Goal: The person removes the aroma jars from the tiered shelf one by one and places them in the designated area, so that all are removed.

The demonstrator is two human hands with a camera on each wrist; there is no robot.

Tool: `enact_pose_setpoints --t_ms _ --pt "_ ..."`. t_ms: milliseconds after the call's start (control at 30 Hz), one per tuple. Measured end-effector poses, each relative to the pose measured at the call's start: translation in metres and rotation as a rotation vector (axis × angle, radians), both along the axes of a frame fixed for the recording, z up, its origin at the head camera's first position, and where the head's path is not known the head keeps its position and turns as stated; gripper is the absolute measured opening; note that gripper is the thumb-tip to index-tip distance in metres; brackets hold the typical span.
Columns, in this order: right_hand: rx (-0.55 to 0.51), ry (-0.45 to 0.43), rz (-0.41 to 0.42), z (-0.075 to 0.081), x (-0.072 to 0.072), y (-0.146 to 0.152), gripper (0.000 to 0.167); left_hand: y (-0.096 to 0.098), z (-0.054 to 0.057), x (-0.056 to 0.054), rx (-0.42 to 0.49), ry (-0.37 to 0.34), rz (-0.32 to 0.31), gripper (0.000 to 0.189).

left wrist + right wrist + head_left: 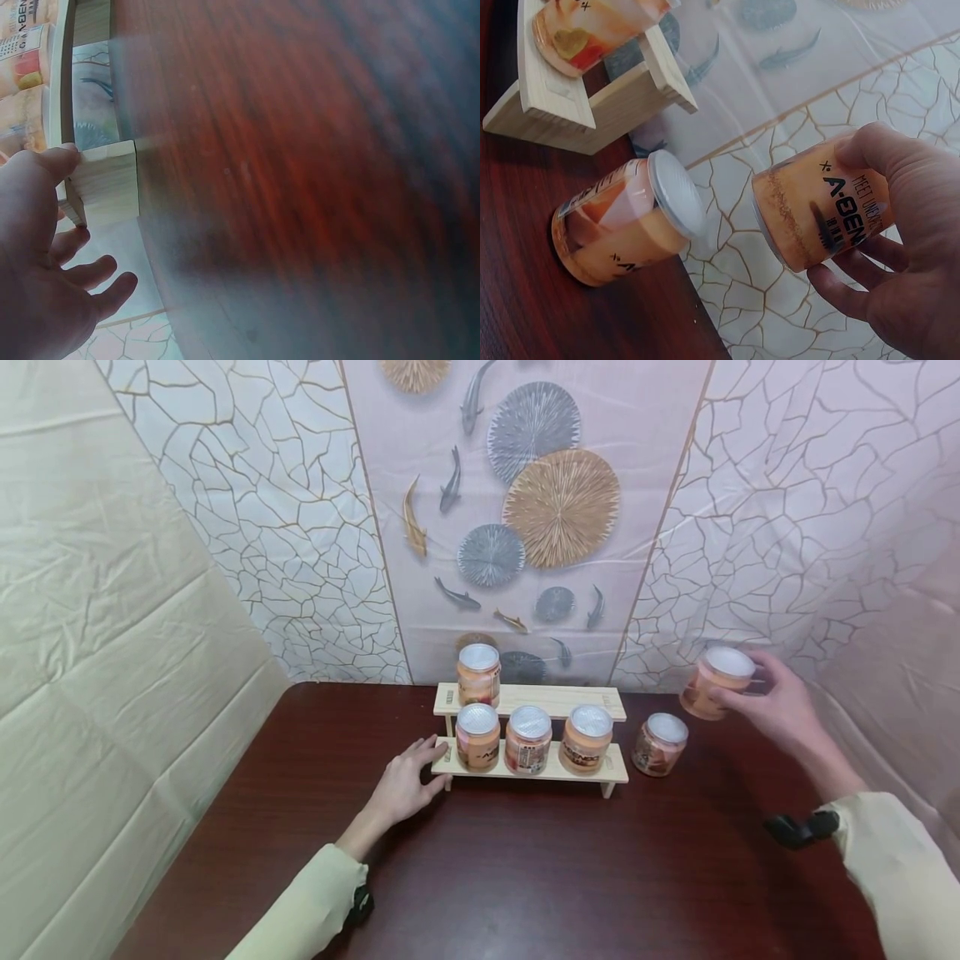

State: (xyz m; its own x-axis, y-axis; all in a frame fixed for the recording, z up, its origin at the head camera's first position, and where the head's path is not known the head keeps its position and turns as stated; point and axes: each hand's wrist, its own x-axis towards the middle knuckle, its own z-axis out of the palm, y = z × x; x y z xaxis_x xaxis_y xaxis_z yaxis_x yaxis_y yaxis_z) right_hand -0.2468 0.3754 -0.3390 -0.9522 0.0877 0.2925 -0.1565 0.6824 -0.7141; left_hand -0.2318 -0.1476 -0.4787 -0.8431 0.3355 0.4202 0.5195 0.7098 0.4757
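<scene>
In the head view my right hand (780,706) grips an orange-labelled can (705,693) with a pale lid, raised above the table at the right. The right wrist view shows my thumb and fingers round this can (810,210), which is tilted there. A similar can (660,745) stands on the table, just right of a two-tier wooden rack (540,772). My left hand (405,781) holds the left end of the rack's lower shelf, thumb at the front edge (66,112). Three cans stand along that shelf, including a middle can (528,742). One can (478,675) sits at the upper shelf's left end.
The dark red-brown table (510,877) reaches back to a patterned cloth (480,610) with fish and round motifs. A beige cloth (112,693) hangs along the left side. Bare wood shows on the upper shelf (555,697) right of its can.
</scene>
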Motion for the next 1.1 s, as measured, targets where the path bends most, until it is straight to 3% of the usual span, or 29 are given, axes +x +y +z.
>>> enact_pose_setpoints --t_ms 467,1100 --pt "0.048 -0.009 -0.03 -0.012 0.005 0.009 0.082 -0.001 -0.001 -0.001 0.0 -0.001 -0.008 0.05" --pt "0.028 -0.034 -0.016 -0.037 0.012 0.02 0.08 -0.001 0.0 -0.001 -0.001 0.006 -0.01 0.05"
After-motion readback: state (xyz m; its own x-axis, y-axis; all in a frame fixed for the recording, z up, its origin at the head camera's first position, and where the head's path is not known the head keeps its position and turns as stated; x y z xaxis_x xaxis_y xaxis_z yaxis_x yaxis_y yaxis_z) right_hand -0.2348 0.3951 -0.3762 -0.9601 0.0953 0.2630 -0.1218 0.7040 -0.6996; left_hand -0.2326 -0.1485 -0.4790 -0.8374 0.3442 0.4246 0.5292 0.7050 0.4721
